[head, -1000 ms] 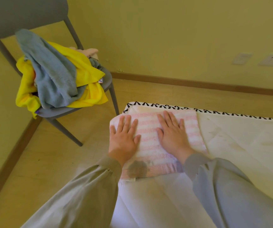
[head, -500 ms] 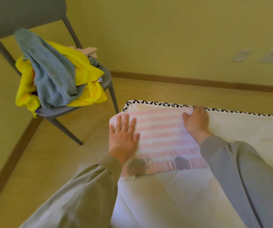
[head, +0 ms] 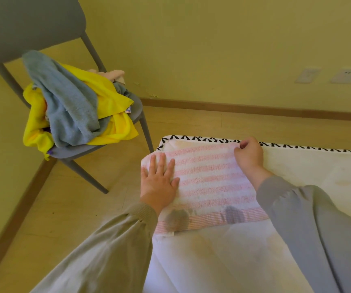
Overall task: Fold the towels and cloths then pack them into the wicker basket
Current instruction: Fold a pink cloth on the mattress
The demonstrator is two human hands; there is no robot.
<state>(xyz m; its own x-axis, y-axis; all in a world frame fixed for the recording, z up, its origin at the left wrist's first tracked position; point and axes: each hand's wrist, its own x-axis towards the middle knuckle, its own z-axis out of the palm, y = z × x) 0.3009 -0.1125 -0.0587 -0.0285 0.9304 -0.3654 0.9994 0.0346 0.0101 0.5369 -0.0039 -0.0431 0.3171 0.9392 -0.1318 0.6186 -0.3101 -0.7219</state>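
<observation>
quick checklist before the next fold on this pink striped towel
1. Left hand flat on the striped towel, pinning its left side: ok.
2. Right hand pinching the towel's far right corner: ok.
3. Towel lying smooth on the white pad: ok.
4. Towel clean: not ok, two dark patches by the near hem.
5. Wicker basket ready: cannot tell, not in view.
6. Rest folded: not ok, blue towel and yellow cloth heaped on the chair.

Pink-striped towel (head: pixel 208 180) flat, stained
</observation>
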